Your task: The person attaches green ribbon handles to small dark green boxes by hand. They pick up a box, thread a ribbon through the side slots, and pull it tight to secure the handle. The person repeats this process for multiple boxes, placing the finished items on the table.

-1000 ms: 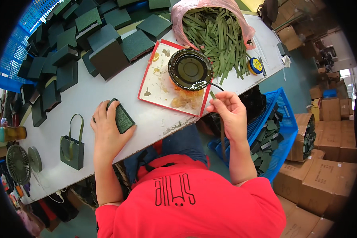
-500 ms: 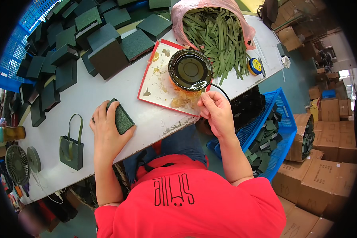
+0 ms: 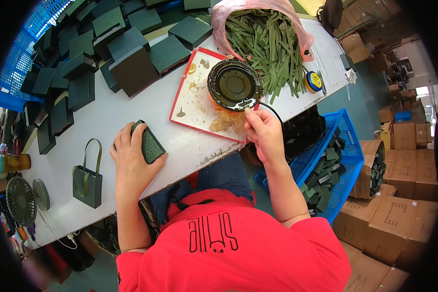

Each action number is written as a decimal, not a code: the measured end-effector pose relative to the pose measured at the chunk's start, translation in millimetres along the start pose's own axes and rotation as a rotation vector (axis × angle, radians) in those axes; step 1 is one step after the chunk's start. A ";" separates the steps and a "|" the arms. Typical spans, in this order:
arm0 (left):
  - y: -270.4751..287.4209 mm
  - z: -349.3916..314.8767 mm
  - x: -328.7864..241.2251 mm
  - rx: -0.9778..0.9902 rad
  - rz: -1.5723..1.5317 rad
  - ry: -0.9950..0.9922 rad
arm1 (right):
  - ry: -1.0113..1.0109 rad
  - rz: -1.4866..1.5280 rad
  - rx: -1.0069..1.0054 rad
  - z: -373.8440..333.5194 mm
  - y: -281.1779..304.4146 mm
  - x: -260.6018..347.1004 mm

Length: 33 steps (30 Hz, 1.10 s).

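On the white table, my left hand (image 3: 132,158) is closed around a small dark green textured box (image 3: 152,142), fingers over its far side and thumb at its near end. My right hand (image 3: 265,134) pinches thumb and forefinger together at the near rim of a round black pot (image 3: 234,85) of shiny amber liquid. Whatever lies between those fingertips is too small to make out. Beneath the pot is a stained white board with a red edge (image 3: 180,103). Left of my left hand stands a small dark green bag-shaped box (image 3: 87,187) with a ribbon handle.
Many dark green boxes (image 3: 131,73) are piled at the far left. A pink plastic bag (image 3: 220,29) spills green ribbon strips (image 3: 267,48) beyond the pot, near a round yellow-and-blue tin (image 3: 313,82). A blue crate (image 3: 348,146) of small green pieces stands right, before cardboard cartons (image 3: 389,228). A fan (image 3: 21,202) sits left.
My right hand has moved slightly up, bringing its pinched fingertips to the pot's near rim. My left hand stays in place on the green box.
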<state>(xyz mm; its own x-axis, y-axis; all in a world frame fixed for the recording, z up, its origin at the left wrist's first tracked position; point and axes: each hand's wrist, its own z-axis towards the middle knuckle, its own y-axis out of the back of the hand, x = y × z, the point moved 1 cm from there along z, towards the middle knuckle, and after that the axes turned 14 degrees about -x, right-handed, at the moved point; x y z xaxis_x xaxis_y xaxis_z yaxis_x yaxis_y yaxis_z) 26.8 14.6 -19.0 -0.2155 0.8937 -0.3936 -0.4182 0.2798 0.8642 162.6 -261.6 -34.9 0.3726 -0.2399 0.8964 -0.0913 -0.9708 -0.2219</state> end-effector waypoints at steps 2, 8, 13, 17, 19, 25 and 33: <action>-0.1 0.1 -0.1 0.001 0.009 0.001 | -0.005 0.009 -0.014 0.0 -1.0 -0.1; -0.4 0.8 -2.6 0.002 0.042 0.000 | -0.026 0.039 0.012 5.1 1.1 -1.5; 2.5 1.2 -2.3 0.018 0.011 0.006 | -0.013 0.057 0.005 3.7 1.0 0.4; 5.7 -0.2 0.9 -0.023 -0.153 0.029 | 0.074 0.020 0.015 -17.9 -2.5 5.2; 9.2 -1.1 0.8 -0.046 -0.376 0.060 | 0.138 -0.022 0.023 -32.5 -8.0 6.9; 19.0 10.6 -13.0 0.053 -0.651 -0.214 | -0.059 -0.234 0.473 -75.4 -23.9 6.6; 22.8 13.2 -19.7 0.120 -0.657 -0.364 | -0.235 -0.408 0.633 -82.0 -46.1 -1.7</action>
<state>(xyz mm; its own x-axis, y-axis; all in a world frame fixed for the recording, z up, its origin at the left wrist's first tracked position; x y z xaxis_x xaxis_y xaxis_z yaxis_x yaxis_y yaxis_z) 33.1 8.0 12.6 0.3582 0.5834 -0.7289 -0.2568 0.8122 0.5239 90.5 -216.5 5.3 0.4554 0.2105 0.8650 0.6118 -0.7799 -0.1323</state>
